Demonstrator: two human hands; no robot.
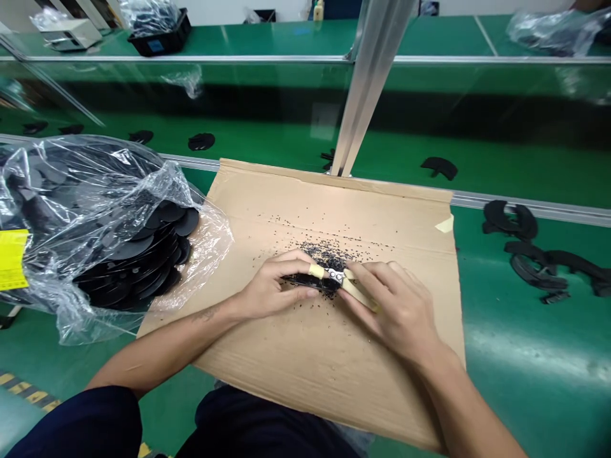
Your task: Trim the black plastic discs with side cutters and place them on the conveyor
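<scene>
Over the middle of a cardboard sheet (296, 353), my left hand (274, 286) is closed around a flat black plastic part (305, 280). Yellow tape wraps one of its fingers. Opposite it, my right hand (398, 305) grips pale yellow-handled nippers (337, 276), whose metal head touches or lies right at the edge of the black part. How far the jaws are apart I cannot tell. Beneath both hands lies a scatter of tiny black plastic bits (324, 251), thickest just behind the part.
A clear plastic bag (86, 184) with many round black parts (157, 248) spills open at the left. Curved black pieces (534, 261) lie on the green bench (515, 343) at right. A metal post (367, 89) rises behind the cardboard; a black bin (162, 38) sits on the upper shelf.
</scene>
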